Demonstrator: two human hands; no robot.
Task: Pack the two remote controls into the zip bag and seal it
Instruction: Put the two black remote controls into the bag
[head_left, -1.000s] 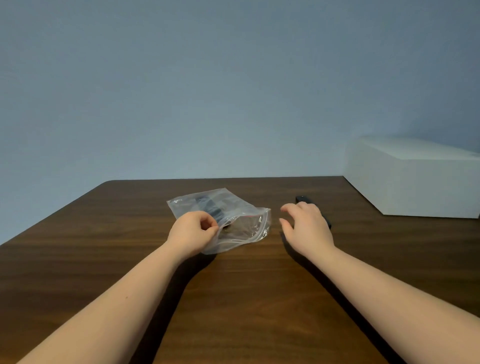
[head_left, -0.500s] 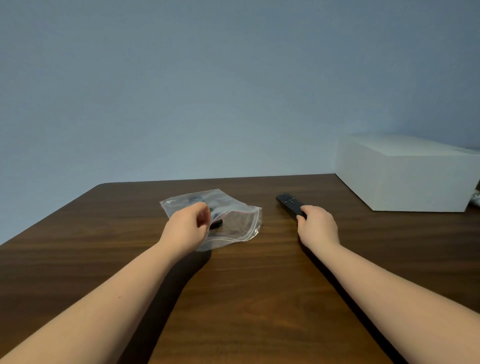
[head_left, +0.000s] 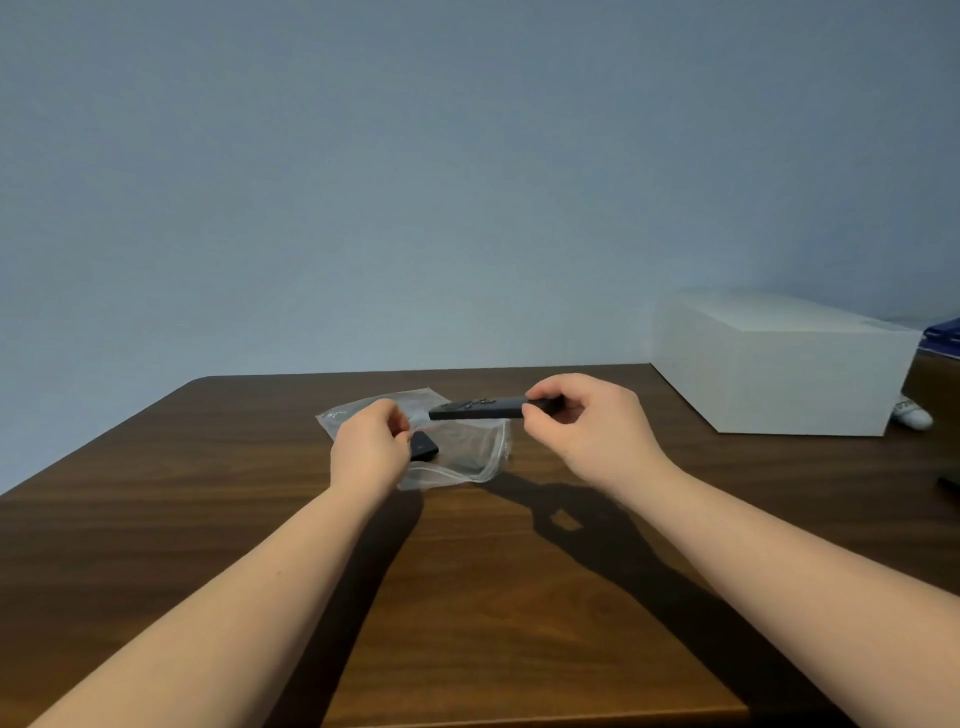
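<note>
A clear zip bag (head_left: 457, 452) lies on the brown wooden table (head_left: 208, 509), its mouth facing right. One black remote (head_left: 423, 447) is inside it, partly hidden by my left hand (head_left: 369, 452), which pinches the bag's upper edge. My right hand (head_left: 587, 431) holds a second black remote (head_left: 480, 408) by its right end, level above the bag, its free end pointing left toward my left hand.
A large white box (head_left: 774, 364) stands at the back right of the table, with a small white object (head_left: 911, 415) beside it. A dark object (head_left: 950, 486) shows at the right edge. The wall behind is plain blue.
My right hand has picked the second remote up off the table and carried it left over the bag. My left hand has kept its hold on the bag.
</note>
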